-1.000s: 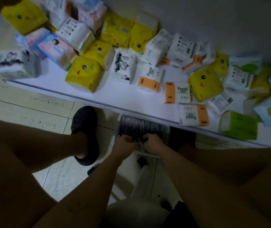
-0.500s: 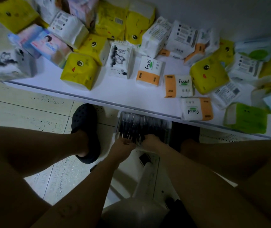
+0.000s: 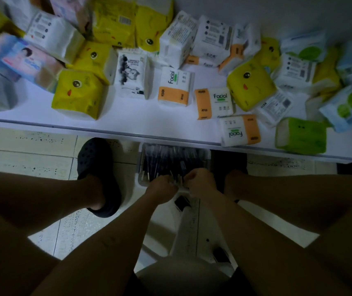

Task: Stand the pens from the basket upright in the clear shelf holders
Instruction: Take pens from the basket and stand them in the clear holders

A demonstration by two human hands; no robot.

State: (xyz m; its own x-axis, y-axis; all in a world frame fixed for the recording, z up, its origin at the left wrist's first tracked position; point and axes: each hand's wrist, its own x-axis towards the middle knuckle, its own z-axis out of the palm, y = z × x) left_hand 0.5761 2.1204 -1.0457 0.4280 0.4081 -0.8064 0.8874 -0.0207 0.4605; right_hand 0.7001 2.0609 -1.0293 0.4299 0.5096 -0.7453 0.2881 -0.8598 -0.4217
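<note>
A clear plastic basket [image 3: 206, 155] full of dark pens [image 3: 162, 159] sits on the tiled floor between my feet, partly under the white shelf edge. My left hand [image 3: 162, 187] and my right hand [image 3: 200, 183] are both at the basket's near side, fingers curled around a small bunch of pens [image 3: 178, 180] held between them. The scene is dim and how many pens each hand holds is unclear. No clear shelf holders are in view.
A white shelf [image 3: 128, 120] above the basket carries several tissue packs, yellow [image 3: 79, 92], orange-and-white [image 3: 213, 102] and green [image 3: 301, 135]. My black clog [image 3: 98, 167] stands left of the basket. My bare knees fill the lower corners.
The camera view shifted slightly. Both hands stayed at the basket's near edge, drawing a little closer together around the pens.
</note>
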